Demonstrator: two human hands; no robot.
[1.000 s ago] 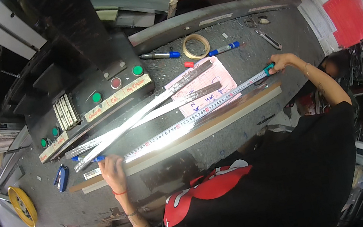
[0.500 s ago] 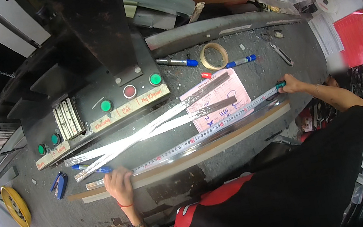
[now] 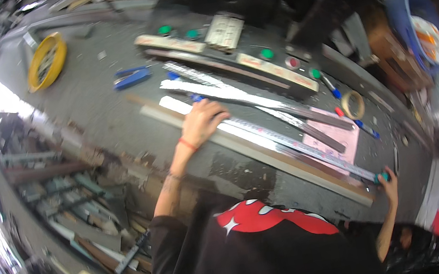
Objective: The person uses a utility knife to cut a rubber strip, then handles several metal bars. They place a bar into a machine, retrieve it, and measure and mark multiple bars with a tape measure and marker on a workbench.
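Tape (image 3: 303, 147) already drawn out between my hands, not yet reeled back — left hand (image 3: 201, 121) fingers curled over it, pinching or pressing, can't tell; right hand (image 3: 390, 187) fingers closed round teal case (image 3: 380, 177) — silver strip (image 3: 175, 105) pokes past left fingers, marks too blurred
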